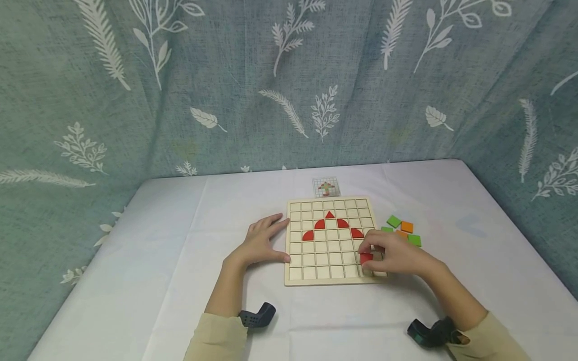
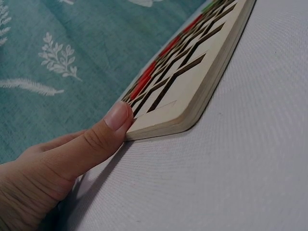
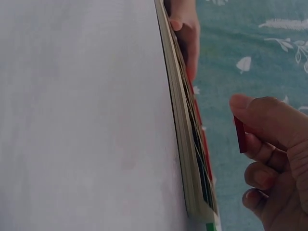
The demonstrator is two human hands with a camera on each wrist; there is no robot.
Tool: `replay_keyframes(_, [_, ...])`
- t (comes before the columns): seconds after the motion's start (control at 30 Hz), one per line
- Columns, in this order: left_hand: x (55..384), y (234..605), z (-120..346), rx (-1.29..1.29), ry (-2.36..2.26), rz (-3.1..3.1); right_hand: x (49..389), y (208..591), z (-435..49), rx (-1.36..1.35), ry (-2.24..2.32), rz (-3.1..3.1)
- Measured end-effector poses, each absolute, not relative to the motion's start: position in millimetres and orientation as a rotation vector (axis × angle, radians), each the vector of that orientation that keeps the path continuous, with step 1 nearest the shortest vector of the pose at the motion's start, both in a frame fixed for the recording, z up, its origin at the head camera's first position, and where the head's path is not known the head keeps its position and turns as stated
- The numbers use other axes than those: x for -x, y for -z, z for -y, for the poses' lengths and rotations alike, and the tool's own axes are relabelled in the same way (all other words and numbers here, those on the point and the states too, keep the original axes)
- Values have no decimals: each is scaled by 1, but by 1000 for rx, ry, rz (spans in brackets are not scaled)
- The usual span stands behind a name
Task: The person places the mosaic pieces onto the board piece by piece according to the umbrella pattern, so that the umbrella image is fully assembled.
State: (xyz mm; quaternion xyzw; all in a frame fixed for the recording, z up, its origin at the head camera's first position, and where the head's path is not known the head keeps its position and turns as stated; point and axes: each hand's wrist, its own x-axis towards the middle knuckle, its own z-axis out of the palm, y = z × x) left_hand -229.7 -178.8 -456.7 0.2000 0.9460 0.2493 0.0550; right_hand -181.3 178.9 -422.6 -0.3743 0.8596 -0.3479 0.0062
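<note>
I have the right hand (image 1: 396, 253) pinching a thin red piece (image 1: 367, 257); the left hand (image 1: 261, 242), spread, touches the board (image 1: 322, 258) at nine o'clock, five red shapes (image 1: 319, 224) inside.

Soft, even light in the head view, dimmer wrist views, faint shadows on the white cloth (image 1: 334, 321).

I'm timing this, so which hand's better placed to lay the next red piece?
Likely the right hand: it pinches a red piece over the grid board, while the left hand touches its left edge.
</note>
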Motion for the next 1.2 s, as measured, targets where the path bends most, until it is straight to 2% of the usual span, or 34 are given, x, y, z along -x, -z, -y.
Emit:
replay_keyframes(0.3, [228, 456, 176, -616, -758, -2864, 181, 419, -157, 1108, 1043, -2679])
replay_keyframes(0.93, [228, 453, 179, -618, -760, -2874, 182, 431, -125, 1341, 988, -2591])
replay_keyframes(1.2, [228, 451, 179, -626, -765, -2866, 181, 435, -122, 1336, 916, -2643])
